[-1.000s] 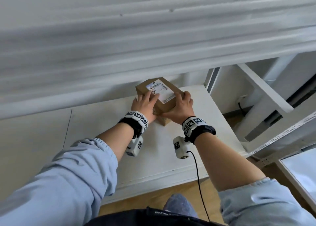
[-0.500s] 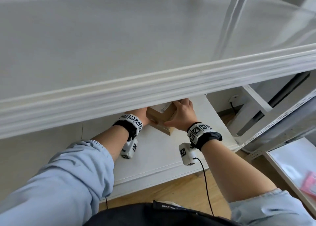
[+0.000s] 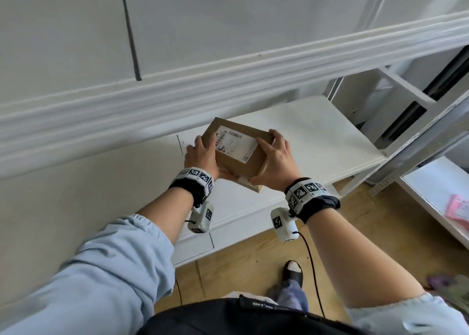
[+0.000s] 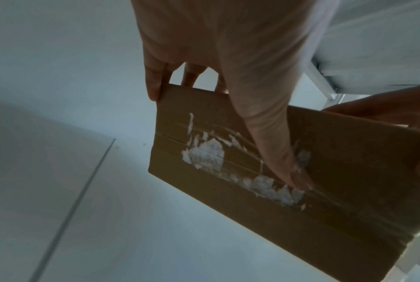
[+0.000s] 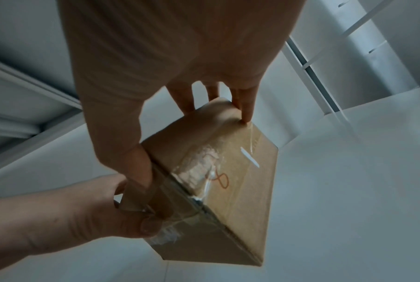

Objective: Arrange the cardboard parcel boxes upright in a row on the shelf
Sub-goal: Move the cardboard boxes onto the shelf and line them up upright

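Observation:
Both my hands hold one brown cardboard parcel box (image 3: 238, 157) with a white shipping label on its top face, tilted in the air over the front of the white lower shelf (image 3: 317, 136). My left hand (image 3: 200, 154) grips its left end. In the left wrist view its thumb lies across the box's (image 4: 312, 200) taped underside. My right hand (image 3: 276, 157) grips the right end, fingers over the far corner. In the right wrist view the box (image 5: 242, 181) hangs below my right hand (image 5: 167, 57), clear of the shelf. No other box shows.
The white upper shelf (image 3: 228, 25) spreads wide above, its moulded front edge (image 3: 228, 86) just beyond the box. A grey rack upright (image 3: 418, 152) stands at the right. Further right, a pink item (image 3: 456, 207) lies on a white surface. Wooden floor (image 3: 253, 253) lies below.
The box was down on the lower shelf under the upper shelf's edge. Both hands have lifted it up and drawn it toward the front, off the shelf surface.

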Available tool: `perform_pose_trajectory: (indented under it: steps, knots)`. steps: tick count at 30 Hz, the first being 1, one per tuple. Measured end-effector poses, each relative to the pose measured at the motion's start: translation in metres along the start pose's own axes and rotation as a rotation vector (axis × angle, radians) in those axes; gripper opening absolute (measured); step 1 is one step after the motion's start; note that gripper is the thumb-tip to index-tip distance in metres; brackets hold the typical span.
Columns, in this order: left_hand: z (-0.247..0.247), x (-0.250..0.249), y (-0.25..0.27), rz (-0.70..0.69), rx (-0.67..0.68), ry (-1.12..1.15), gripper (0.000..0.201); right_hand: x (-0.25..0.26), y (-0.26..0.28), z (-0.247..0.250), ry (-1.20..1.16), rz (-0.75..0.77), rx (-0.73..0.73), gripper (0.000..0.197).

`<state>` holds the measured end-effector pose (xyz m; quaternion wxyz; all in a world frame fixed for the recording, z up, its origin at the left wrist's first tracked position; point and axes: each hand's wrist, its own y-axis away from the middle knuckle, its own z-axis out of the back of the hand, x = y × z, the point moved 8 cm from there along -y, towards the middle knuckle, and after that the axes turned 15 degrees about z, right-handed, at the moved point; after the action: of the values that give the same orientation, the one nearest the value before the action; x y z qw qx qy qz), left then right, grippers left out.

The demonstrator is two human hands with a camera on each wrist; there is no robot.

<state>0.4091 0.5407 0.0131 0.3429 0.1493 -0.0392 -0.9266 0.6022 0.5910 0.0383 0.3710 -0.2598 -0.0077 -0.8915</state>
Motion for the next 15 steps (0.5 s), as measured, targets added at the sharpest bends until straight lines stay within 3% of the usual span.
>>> perform_pose_trajectory:
  steps: [8,15]
  knots:
    - [0.029,0.099,0.04,-0.052,-0.067,0.017,0.13,0.114,0.046,-0.025,-0.024,-0.001,-0.046,0.118]
    - [0.045,0.2,0.101,0.025,-0.116,0.047,0.13,0.206,0.09,-0.062,-0.048,0.091,-0.057,0.121]
